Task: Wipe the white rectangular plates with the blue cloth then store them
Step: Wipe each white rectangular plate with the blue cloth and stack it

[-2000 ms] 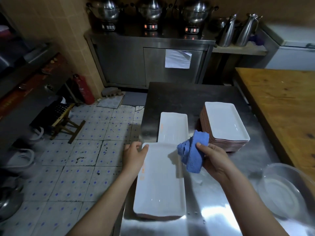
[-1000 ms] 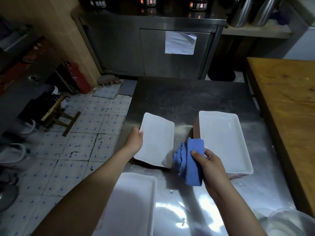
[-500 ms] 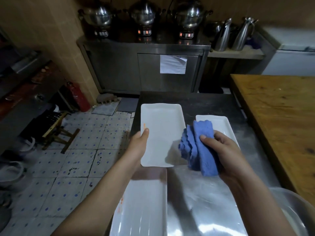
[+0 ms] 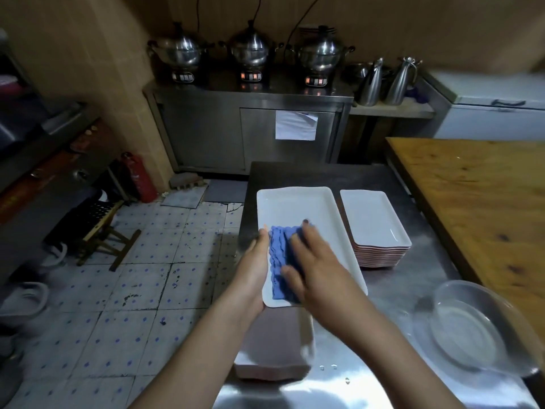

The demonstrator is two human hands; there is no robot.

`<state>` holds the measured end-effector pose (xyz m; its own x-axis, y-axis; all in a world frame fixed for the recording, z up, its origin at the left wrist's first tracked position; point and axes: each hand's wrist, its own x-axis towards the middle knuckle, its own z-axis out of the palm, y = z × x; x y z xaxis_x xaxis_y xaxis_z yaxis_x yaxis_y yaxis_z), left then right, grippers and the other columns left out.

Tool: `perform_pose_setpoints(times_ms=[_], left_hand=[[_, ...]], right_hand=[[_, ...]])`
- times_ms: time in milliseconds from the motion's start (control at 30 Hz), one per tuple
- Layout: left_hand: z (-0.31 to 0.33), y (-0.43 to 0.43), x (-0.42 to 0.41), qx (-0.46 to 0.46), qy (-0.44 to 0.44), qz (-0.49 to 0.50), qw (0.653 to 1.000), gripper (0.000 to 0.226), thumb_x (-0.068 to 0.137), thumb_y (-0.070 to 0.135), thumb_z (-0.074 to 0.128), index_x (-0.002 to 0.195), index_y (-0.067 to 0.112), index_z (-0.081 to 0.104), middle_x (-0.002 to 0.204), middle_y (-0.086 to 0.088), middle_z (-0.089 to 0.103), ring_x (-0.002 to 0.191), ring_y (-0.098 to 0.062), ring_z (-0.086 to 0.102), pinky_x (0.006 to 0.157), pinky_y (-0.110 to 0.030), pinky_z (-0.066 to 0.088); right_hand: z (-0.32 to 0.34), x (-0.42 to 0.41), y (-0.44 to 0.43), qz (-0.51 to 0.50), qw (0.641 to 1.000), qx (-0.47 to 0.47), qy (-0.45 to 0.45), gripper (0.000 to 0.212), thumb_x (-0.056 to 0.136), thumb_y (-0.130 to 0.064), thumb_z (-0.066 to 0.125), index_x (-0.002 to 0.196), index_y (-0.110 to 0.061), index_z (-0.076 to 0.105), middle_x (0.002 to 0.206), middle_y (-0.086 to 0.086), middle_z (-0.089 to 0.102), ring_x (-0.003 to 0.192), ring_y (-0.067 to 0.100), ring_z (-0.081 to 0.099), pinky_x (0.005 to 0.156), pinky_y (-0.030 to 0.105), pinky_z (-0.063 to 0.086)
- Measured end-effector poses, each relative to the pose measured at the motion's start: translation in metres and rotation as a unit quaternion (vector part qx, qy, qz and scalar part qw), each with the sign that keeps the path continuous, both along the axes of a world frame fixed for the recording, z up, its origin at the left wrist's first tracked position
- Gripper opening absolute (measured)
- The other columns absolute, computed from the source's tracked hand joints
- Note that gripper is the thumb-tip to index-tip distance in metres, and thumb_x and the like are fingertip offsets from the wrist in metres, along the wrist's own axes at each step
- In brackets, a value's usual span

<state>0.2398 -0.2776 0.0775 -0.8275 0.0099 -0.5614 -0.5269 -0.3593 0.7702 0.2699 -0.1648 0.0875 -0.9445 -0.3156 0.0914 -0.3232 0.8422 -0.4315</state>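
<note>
Tabletop (image 4: 398, 305) carries a far stack (image 4: 374, 222) of plates at right and a near stack (image 4: 274, 349) under the forearms. Above the near stack, the held plate (image 4: 298, 208) is clamped at its left rim in the left hand (image 4: 253, 270) grip. Half a second ago the blue cloth (image 4: 280, 261) was held clear to the right. It is now pressed onto the plate's near end by the flat right hand (image 4: 318, 270), no closed grip. Wiping judged begun, storing pending.

Dim kitchen, far walls in deep shade, hard white glare on the table (image 4: 295, 392) at its near edge, right hand (image 4: 317, 270) smeared by motion blur, held plate (image 4: 295, 211) throwing shadow onto the near stack (image 4: 274, 346), wide-angle bowing at frame edges
</note>
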Motion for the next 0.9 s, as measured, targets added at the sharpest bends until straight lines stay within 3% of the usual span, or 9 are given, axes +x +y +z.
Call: perform_pose_setpoints(times_ms=[100, 200, 300, 433, 500, 600, 700, 800, 900], left_hand=[[0.007, -0.005, 0.017, -0.069, 0.038, 0.008, 0.997, 0.051, 0.095, 0.055, 0.033, 0.116, 0.020, 0.063, 0.103, -0.006, 0.070, 0.088, -0.020, 0.068, 0.066, -0.028, 0.053], [0.017, -0.009, 0.035, -0.143, 0.080, 0.010, 0.986, 0.053, 0.096, 0.054, 0.027, 0.120, 0.021, 0.061, 0.105, 0.001, 0.065, 0.097, -0.017, 0.062, 0.082, -0.029, 0.050], [0.022, -0.008, 0.048, -0.182, 0.117, -0.016, 0.976, 0.052, 0.097, 0.051, 0.026, 0.132, 0.024, 0.052, 0.130, 0.000, 0.057, 0.119, -0.016, 0.053, 0.105, -0.031, 0.038], [0.024, -0.009, 0.055, -0.190, 0.121, -0.030, 0.974, 0.049, 0.098, 0.046, 0.030, 0.137, 0.021, 0.047, 0.133, 0.009, 0.050, 0.124, -0.009, 0.046, 0.106, -0.024, 0.030], [0.026, -0.011, 0.055, -0.169, 0.119, -0.028, 0.978, 0.048, 0.099, 0.043, 0.033, 0.135, 0.016, 0.051, 0.135, 0.003, 0.054, 0.124, -0.014, 0.050, 0.111, -0.035, 0.034], [0.032, -0.016, 0.052, -0.161, 0.113, -0.020, 0.980, 0.047, 0.099, 0.040, 0.035, 0.130, 0.010, 0.055, 0.131, -0.006, 0.058, 0.119, -0.022, 0.056, 0.104, -0.042, 0.042], [0.033, -0.022, 0.047, -0.167, 0.107, 0.002, 0.980, 0.043, 0.099, 0.039, 0.035, 0.119, 0.009, 0.059, 0.115, -0.010, 0.066, 0.097, -0.025, 0.064, 0.075, -0.030, 0.051], [0.032, -0.023, 0.038, -0.163, 0.112, 0.011, 0.980, 0.041, 0.099, 0.039, 0.035, 0.116, 0.012, 0.060, 0.101, -0.007, 0.068, 0.082, -0.021, 0.064, 0.061, -0.023, 0.050], [0.029, -0.016, 0.033, -0.164, 0.127, -0.003, 0.978, 0.033, 0.100, 0.038, 0.036, 0.101, 0.018, 0.061, 0.082, 0.006, 0.067, 0.068, -0.008, 0.064, 0.050, -0.014, 0.050]], right_hand=[[-0.013, 0.017, -0.013, 0.055, 0.993, 0.100, -0.006, 0.082, 0.079, -0.061, -0.021, 0.151, -0.024, -0.005, 0.158, -0.002, -0.018, 0.138, 0.009, -0.028, 0.112, 0.029, -0.015], [-0.008, 0.014, -0.020, 0.058, 0.992, 0.111, 0.022, 0.083, 0.072, -0.052, -0.019, 0.150, -0.024, -0.011, 0.157, -0.004, -0.020, 0.133, 0.005, -0.031, 0.114, 0.032, -0.013], [0.001, -0.011, -0.022, 0.025, 0.991, 0.115, 0.063, 0.086, 0.070, -0.049, -0.018, 0.151, -0.023, -0.006, 0.158, -0.004, -0.013, 0.144, 0.011, -0.018, 0.115, 0.036, -0.006], [0.010, -0.043, -0.009, -0.033, 0.981, 0.159, 0.102, 0.070, 0.084, -0.046, -0.007, 0.151, -0.027, 0.001, 0.159, -0.003, -0.009, 0.146, 0.015, -0.011, 0.116, 0.038, -0.005], [0.011, -0.045, 0.002, -0.058, 0.977, 0.177, 0.101, 0.058, 0.095, -0.040, 0.003, 0.151, -0.025, -0.002, 0.159, 0.000, -0.011, 0.146, 0.018, -0.013, 0.116, 0.037, -0.006], [0.008, -0.030, 0.011, -0.079, 0.978, 0.181, 0.070, 0.053, 0.102, -0.037, 0.012, 0.151, -0.023, -0.003, 0.159, 0.001, -0.014, 0.145, 0.018, -0.016, 0.116, 0.036, -0.009], [0.000, -0.001, 0.012, -0.079, 0.978, 0.188, 0.037, 0.055, 0.101, -0.039, 0.008, 0.150, -0.022, -0.009, 0.157, 0.000, -0.018, 0.142, 0.017, -0.023, 0.114, 0.035, -0.013], [-0.007, 0.017, 0.012, -0.079, 0.977, 0.196, 0.031, 0.058, 0.096, -0.043, -0.001, 0.150, -0.023, -0.010, 0.157, -0.001, -0.020, 0.135, 0.013, -0.032, 0.112, 0.034, -0.015], [-0.001, -0.007, 0.018, -0.112, 0.979, 0.167, 0.032, 0.061, 0.095, -0.049, 0.000, 0.151, -0.025, -0.003, 0.158, -0.001, -0.015, 0.144, 0.017, -0.020, 0.114, 0.033, -0.011]])
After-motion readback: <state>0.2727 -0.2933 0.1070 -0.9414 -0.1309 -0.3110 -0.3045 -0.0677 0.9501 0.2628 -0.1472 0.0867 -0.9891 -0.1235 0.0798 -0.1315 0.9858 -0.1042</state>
